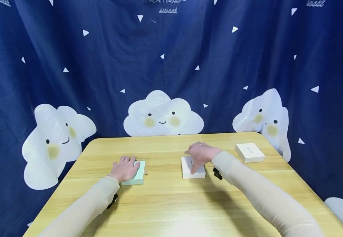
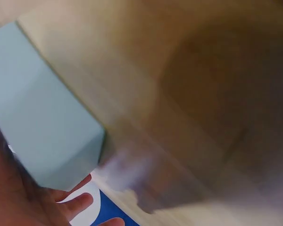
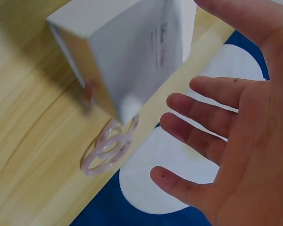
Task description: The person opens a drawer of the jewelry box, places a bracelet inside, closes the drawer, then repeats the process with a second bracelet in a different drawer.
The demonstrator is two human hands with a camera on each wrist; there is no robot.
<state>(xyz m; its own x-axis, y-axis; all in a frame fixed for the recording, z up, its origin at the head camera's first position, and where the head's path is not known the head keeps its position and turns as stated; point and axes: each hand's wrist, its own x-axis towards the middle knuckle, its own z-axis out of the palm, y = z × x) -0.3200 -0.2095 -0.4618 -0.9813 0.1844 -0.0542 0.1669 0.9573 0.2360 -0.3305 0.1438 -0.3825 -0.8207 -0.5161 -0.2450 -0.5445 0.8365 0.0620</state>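
Observation:
In the head view my left hand (image 1: pixel 125 169) lies over the left part of a mint-green box (image 1: pixel 140 177), fingers spread towards its far edge. Close up, the left wrist view shows the pale green box (image 2: pixel 42 103) beside the palm, with fingertips (image 2: pixel 80 202) past its end. My right hand (image 1: pixel 201 154) is over a white box (image 1: pixel 188 169), thumb near its front and fingers past the back. Those fingers (image 3: pixel 193 132) are spread apart in the right wrist view, holding nothing. Pale pinkish bangles (image 3: pixel 108 148) lie on the table behind the white box (image 3: pixel 137 56).
Another white box (image 1: pixel 249 152) sits at the back right of the wooden table (image 1: pixel 165 204). A small tab (image 1: pixel 146 173) sticks out at the mint-green box's right side. Behind the table hangs a dark blue curtain (image 1: pixel 109 65) with cloud faces.

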